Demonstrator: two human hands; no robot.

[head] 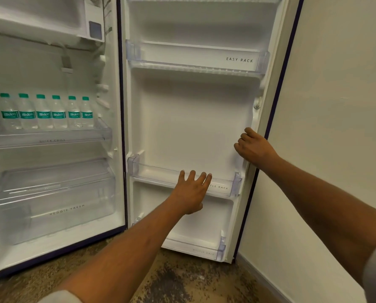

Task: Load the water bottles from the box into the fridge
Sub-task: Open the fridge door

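While six water bottles [46,112] stand upright on the fridge shelf [51,139], left of both hands and nearer the left hand [190,191], that hand rests spread on the bottle rack [234,184]. The right hand [253,147] curls round the door edge [270,106]; no box shows.

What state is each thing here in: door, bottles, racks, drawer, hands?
Fridge door: wide open.
Water bottles: six, upright, capped, in a row on the shelf.
Easy rack: empty.
Bottle rack: looks empty.
Veggie drawer: pushed in, looks empty.
Left hand: open, fingers spread, at the bottle rack's front.
Right hand: fingers curled by the door's edge; grip unclear.
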